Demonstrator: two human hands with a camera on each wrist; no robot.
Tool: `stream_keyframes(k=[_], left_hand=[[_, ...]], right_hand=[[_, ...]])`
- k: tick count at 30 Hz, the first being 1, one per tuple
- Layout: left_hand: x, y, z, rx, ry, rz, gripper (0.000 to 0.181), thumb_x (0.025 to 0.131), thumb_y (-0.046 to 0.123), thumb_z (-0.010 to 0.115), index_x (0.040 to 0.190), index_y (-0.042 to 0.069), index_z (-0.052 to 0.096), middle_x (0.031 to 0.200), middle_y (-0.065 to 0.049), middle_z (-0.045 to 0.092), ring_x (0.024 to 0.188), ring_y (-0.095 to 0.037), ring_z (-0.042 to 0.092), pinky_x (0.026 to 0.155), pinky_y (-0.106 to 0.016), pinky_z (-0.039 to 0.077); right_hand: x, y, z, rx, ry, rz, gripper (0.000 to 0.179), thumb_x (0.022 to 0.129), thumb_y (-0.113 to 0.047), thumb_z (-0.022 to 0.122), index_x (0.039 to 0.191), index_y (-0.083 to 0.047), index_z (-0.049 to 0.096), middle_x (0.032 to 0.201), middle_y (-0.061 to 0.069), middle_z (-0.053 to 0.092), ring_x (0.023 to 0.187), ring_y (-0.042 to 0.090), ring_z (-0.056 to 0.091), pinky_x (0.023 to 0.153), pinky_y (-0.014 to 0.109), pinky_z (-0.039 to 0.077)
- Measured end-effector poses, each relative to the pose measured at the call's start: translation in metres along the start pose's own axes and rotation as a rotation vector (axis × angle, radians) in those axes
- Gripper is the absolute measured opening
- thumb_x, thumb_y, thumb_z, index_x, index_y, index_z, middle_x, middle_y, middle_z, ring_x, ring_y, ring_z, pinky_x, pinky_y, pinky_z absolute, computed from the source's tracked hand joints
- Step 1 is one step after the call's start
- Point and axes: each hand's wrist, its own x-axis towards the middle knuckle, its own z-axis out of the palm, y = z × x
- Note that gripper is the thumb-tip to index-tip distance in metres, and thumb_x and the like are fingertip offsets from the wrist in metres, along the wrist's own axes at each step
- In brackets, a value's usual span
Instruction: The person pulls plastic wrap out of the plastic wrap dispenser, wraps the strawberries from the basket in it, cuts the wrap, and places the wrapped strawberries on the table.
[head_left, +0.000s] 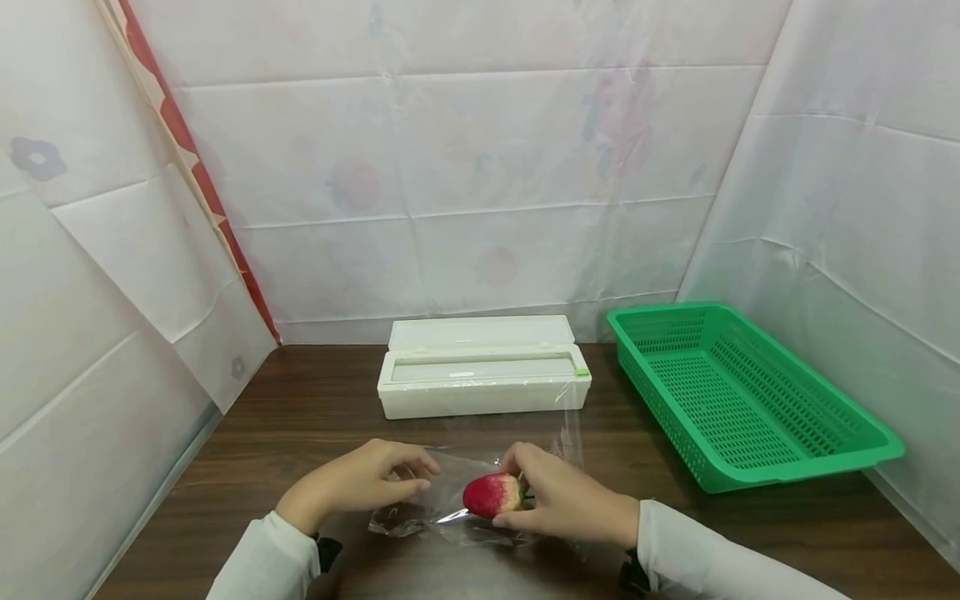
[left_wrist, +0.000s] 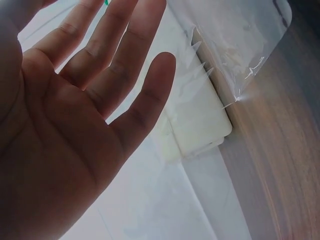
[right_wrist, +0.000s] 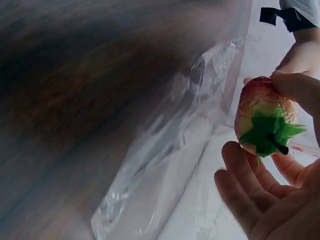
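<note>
A red strawberry point(head_left: 489, 495), pale toward its stem end, is pinched between the thumb and fingers of my right hand point(head_left: 566, 496). In the right wrist view its green leaves and dark stem point(right_wrist: 270, 131) face the camera. Beneath it spreads a sheet of clear plastic wrap point(head_left: 453, 527), crumpled along the near edge and running back to the white wrap dispenser point(head_left: 480, 402). To the left of the strawberry, my left hand point(head_left: 367, 477) hovers by the wrap with loosely bent fingers and nothing in them. Its palm point(left_wrist: 55, 135) shows bare in the left wrist view.
The dispenser's lid point(head_left: 480, 332) stands raised at the back, with a small green piece point(head_left: 582, 372) at the right end of the box. A green plastic basket point(head_left: 660, 396) stands at the right on the brown wooden table point(head_left: 300, 400). White patterned sheeting point(head_left: 480, 167) hangs around the table.
</note>
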Motion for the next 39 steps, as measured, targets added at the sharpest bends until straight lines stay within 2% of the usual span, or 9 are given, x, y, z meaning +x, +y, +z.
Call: stream_keyframes(k=[5,10,20,24,28,34,39], left_hand=[[0.001,0.001,0.003,0.006,0.001,0.007,0.028,0.101,0.03,0.063,0.121,0.01,0.068,0.113,-0.002,0.071,0.103,-0.01,0.064,0.085,-0.039,0.057],[0.004,0.004,0.008,0.042,0.016,0.012,0.034,0.099,0.035,0.065,0.123,0.01,0.068,0.117,0.001,0.067,0.108,-0.014,0.062,0.09,-0.043,0.054],[0.013,0.007,0.017,-0.016,-0.027,0.015,0.035,0.098,0.032,0.068,0.123,0.008,0.064,0.114,-0.004,0.067,0.101,-0.018,0.064,0.085,-0.035,0.056],[0.018,0.009,0.024,-0.046,-0.061,-0.014,0.036,0.096,0.033,0.069,0.123,0.011,0.064,0.111,-0.001,0.067,0.097,-0.012,0.064,0.083,-0.031,0.055],[0.021,0.01,0.031,-0.057,-0.095,-0.03,0.031,0.096,0.033,0.07,0.121,0.016,0.064,0.102,0.008,0.067,0.089,-0.003,0.062,0.078,-0.025,0.054],[0.026,0.011,0.041,-0.015,-0.104,0.007,0.027,0.097,0.03,0.069,0.119,0.015,0.062,0.088,0.015,0.062,0.071,0.001,0.058,0.068,-0.02,0.051],[0.028,0.013,0.045,-0.012,-0.113,0.017,0.028,0.097,0.029,0.069,0.119,0.017,0.059,0.085,0.017,0.06,0.069,0.002,0.057,0.067,-0.019,0.051]], right_hand=[[0.004,-0.004,0.007,-0.098,0.013,0.035,0.05,0.084,-0.059,0.075,0.108,-0.021,0.053,0.096,-0.015,0.055,0.075,-0.003,0.054,0.06,0.018,0.047],[0.007,-0.003,0.014,-0.147,0.024,0.052,0.052,0.081,-0.061,0.076,0.104,-0.02,0.053,0.092,-0.016,0.054,0.074,-0.002,0.053,0.061,0.019,0.046],[0.007,0.001,0.027,-0.153,0.08,0.007,0.053,0.078,-0.062,0.078,0.101,-0.023,0.052,0.091,-0.017,0.053,0.077,-0.001,0.052,0.064,0.019,0.047],[0.005,0.003,0.029,-0.115,0.037,0.021,0.053,0.079,-0.059,0.079,0.102,-0.022,0.051,0.091,-0.016,0.053,0.078,-0.001,0.053,0.064,0.018,0.047],[0.003,0.006,0.029,-0.074,-0.014,0.048,0.052,0.079,-0.055,0.081,0.103,-0.022,0.049,0.093,-0.015,0.051,0.079,-0.002,0.052,0.065,0.017,0.048],[0.005,0.01,0.02,-0.071,-0.081,0.058,0.05,0.08,-0.049,0.083,0.107,-0.022,0.051,0.093,-0.015,0.053,0.079,0.0,0.053,0.065,0.019,0.048],[0.005,0.011,0.013,-0.053,-0.123,0.083,0.049,0.079,-0.045,0.084,0.108,-0.023,0.051,0.097,-0.014,0.055,0.082,0.001,0.053,0.066,0.021,0.049]])
